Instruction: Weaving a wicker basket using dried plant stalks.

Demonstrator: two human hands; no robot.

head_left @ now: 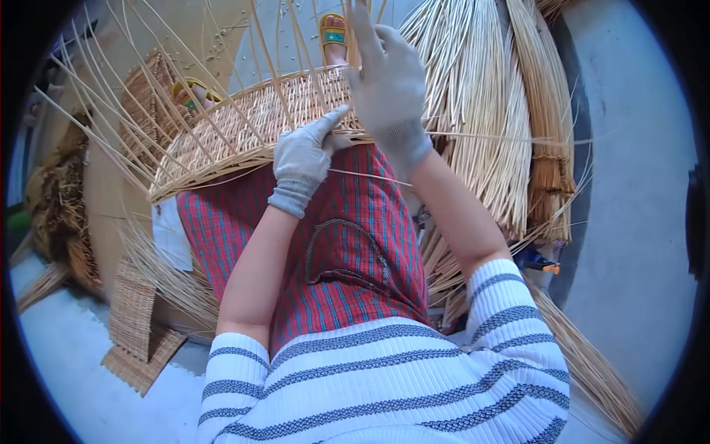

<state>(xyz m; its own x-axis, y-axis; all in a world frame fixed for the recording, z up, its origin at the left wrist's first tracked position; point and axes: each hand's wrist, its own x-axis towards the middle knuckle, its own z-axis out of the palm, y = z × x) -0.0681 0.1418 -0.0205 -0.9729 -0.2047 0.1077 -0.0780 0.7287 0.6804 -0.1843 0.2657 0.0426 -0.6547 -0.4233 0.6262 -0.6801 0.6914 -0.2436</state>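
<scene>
A woven wicker piece (229, 122) rests against my lap, its curved near rim towards me and thin upright rods (270, 55) fanning from it. My left hand (303, 152), in a pale glove, is closed on the near rim, thumb side up. A loose rod (366, 176) sticks out to the right below it. My right hand (392, 81), gloved too, is raised over the right end of the weave beside the upright rods. Its index finger points up and the others curl around a rod, partly hidden by the back of the hand.
Large bundles of pale rods (473, 96) lie to the right, with browner ones (551, 111) beyond. Flat woven pieces (133, 307) lie at the lower left, near loose rods (166, 274). Dark brown bundled material (63, 200) lies at the far left. A yellow-strapped sandal (333, 33) shows beyond the weave.
</scene>
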